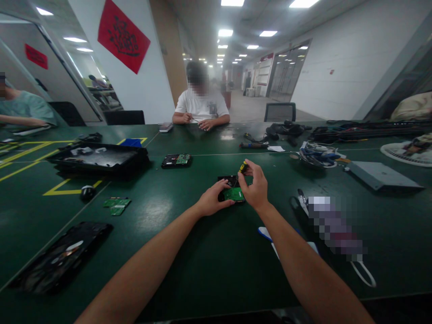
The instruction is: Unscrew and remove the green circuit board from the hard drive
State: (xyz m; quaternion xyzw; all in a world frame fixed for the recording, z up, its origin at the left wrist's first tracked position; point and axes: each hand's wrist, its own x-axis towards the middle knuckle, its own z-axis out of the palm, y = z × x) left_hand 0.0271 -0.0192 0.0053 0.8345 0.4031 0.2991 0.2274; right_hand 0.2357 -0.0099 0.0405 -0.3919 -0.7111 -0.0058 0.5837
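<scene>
A hard drive [234,194] with a green circuit board lies on the green table in front of me. My left hand [213,199] grips it from the left, fingers over the far edge and thumb at the near edge. A short screwdriver [243,168] with a yellow and black handle is pinched in my right hand [255,185]. Its thin shaft points down at the drive; where the tip meets it is too small to tell. A second hard drive [176,160] lies farther off to the left. Loose green circuit boards [117,204] rest left of my forearm.
Black trays [97,157] and a dark casing [64,258] lie left. To the right are a pixelated pouch [334,225], a grey metal box [384,175] and bundled cables [319,155]. A person [201,105] sits across the table, hands on small items.
</scene>
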